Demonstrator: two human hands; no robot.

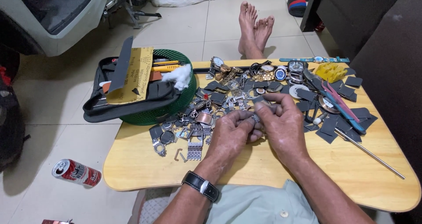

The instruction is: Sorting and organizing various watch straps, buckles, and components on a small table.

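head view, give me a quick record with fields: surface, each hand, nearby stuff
surface: low wooden table
left hand: pinches one end of a small metal watch band piece
right hand: pinches its other end
behind hands: pile of watch parts, watches, dark pads
left side: green basket with a black pouch
floor: drink can

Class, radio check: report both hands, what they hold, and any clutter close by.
Left hand and right hand pinch a small metal watch-band piece together. Heap of watch parts just beyond, on the wooden table.
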